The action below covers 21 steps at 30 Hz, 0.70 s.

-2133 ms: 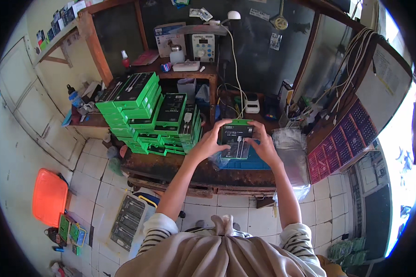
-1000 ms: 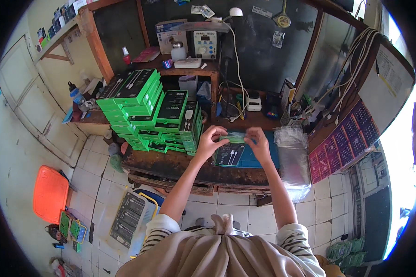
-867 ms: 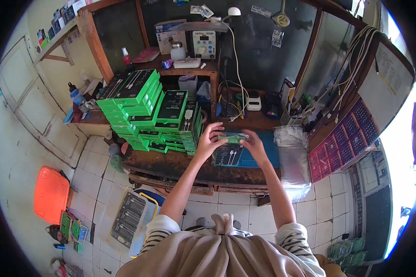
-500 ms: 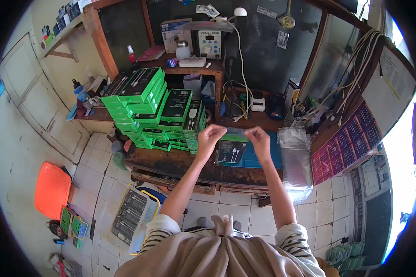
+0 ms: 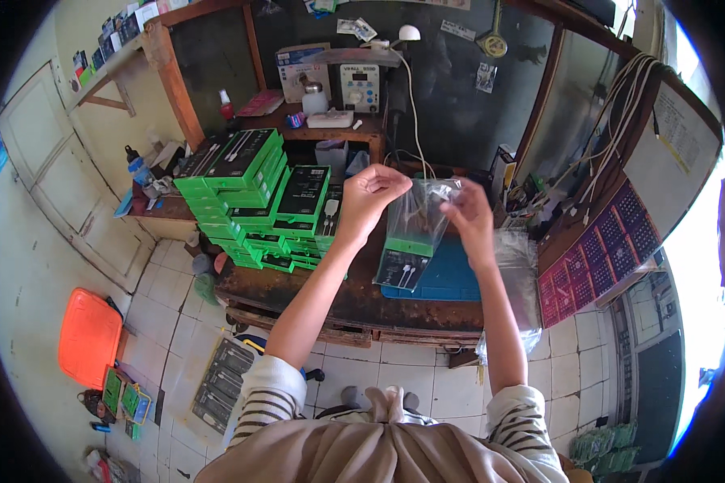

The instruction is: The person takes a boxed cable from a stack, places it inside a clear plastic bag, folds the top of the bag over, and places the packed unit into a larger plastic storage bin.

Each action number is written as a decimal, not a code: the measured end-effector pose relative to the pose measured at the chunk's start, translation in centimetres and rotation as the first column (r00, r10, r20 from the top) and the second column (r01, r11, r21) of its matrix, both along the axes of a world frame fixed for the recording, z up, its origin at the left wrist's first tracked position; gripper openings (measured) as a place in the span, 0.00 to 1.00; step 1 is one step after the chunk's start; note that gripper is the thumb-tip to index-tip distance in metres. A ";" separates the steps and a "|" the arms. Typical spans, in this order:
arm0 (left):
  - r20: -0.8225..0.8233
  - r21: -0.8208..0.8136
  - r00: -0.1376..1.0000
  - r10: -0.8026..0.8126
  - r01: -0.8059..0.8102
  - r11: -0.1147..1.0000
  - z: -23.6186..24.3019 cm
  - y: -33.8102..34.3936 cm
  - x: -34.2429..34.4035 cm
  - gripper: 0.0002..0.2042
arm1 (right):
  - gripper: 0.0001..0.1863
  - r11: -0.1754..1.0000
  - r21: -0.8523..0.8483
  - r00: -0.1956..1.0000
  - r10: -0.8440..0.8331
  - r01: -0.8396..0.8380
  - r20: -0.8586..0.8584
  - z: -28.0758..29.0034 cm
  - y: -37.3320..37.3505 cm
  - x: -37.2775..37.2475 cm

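A clear plastic bag [image 5: 420, 216] hangs upright over the bench, with a green-and-black box [image 5: 403, 264] in its lower end. The box's front shows a picture of white cables. My left hand [image 5: 368, 203] pinches the bag's upper left corner between thumb and fingers. At the upper right corner, my right hand [image 5: 471, 221] has its fingers curled on the crumpled film; its fingertips are partly hidden. Beneath the bag, a blue mat [image 5: 447, 278] lies on the dark wooden bench [image 5: 298, 299].
Stacked green-and-black boxes [image 5: 246, 189] rise on the bench's left. Clear plastic sleeves [image 5: 517, 282] lie over its right end. A soldering or rework station [image 5: 360, 87] stands on the back shelf. On the floor are a bin of dark boxes [image 5: 224, 386] and an orange lid [image 5: 91, 334].
Both hands have risen and moved away from me, drawing the bag's top up so its clear film stretches above the box. The bag now leans slightly right, and the right hand's grip looks looser.
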<state>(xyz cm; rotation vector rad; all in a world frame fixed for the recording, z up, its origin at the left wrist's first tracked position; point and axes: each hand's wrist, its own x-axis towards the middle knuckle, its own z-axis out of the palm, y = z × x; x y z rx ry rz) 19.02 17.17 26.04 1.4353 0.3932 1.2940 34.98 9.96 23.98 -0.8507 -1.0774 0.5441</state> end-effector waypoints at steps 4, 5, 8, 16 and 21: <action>-0.004 0.047 1.000 -0.002 0.002 0.999 -0.3 0.5 0.0 0.07 | 0.07 0.972 -0.224 0.989 -0.033 0.065 0.147 -3.8 0.8 0.8; 0.029 0.048 0.999 -0.026 0.025 0.999 -0.6 0.6 -0.3 0.13 | 0.06 0.989 -0.126 0.991 -0.062 0.078 0.122 -3.8 1.2 0.4; 0.046 0.115 0.999 -0.030 0.025 0.993 -2.6 0.2 -1.5 0.24 | 0.06 0.984 -0.123 0.967 -0.098 0.129 0.234 -3.0 1.6 -0.2; -0.111 -0.161 0.994 0.009 -0.027 0.987 -14.8 -1.1 0.9 0.09 | 0.07 0.969 -0.179 0.961 -0.126 0.173 0.246 -4.2 1.2 0.8; 0.015 -0.150 0.997 0.075 -0.072 0.986 -13.2 -1.1 3.4 0.05 | 0.10 0.981 -0.119 0.987 -0.144 0.152 0.072 -8.5 1.4 2.3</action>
